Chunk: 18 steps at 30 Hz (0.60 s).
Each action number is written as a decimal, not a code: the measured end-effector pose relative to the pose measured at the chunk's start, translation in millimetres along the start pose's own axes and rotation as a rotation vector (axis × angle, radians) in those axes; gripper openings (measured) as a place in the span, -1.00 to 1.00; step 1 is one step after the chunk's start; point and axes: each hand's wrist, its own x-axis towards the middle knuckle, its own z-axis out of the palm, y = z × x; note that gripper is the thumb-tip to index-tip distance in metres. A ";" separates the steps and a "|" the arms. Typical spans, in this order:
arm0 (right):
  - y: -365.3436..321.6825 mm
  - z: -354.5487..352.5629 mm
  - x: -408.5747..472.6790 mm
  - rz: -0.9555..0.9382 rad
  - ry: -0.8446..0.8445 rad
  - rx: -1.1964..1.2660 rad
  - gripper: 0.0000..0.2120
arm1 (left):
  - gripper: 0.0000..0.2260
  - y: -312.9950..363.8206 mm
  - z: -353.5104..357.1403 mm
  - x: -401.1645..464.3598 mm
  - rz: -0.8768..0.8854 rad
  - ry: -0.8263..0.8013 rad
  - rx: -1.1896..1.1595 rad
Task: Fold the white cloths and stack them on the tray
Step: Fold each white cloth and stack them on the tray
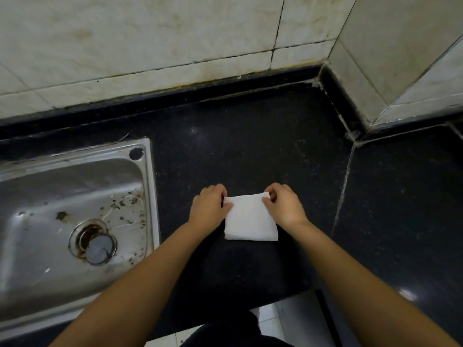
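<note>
- White cloth [251, 217]: one item, lying flat on the dark tabletop [250, 151] directly in front of the person, just right of the sink. It is already showing a compact, roughly square shape with a doubled near edge, so at least one fold appears to be in place.
- Left hand [209, 206]: its grip is pinching the far left corner of the cloth, fingers curled over the edge, thumb lying along the left side.
- Right hand [284, 205]: its grip is pinching the far right corner in the same way, fingers curled, nothing else held.
- Step in hand, as judged: both hands are aligning or starting a fold along the far edge; the cloth is not yet leaving the tabletop.
- Tray: not appearing in view, so no stack can be counted; how many cloths are done cannot be told.
- Other cloths: none showing in view.
- Remaining, as judged: finishing this fold, carrying the cloth to the tray, then any further cloths.
- Sink [147, 186]: steel, stained, with debris around the drain [96, 242], sitting just left of the cloth.
- Tiled wall [150, 41]: running behind the tabletop and turning a corner at right.
</note>
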 end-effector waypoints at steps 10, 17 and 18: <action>3.0 11.2 -32.8 0.017 0.018 -0.265 -0.65 | -0.75 -4.7 18.7 -68.6 -0.119 -0.020 -0.126; 1.2 14.1 -33.4 0.014 0.071 -0.376 -0.64 | -0.69 -8.6 27.1 -74.3 -0.076 0.015 0.223; 1.1 13.5 -34.0 0.026 0.083 -0.375 -0.63 | -0.69 -8.1 26.2 -73.5 -0.084 0.046 0.214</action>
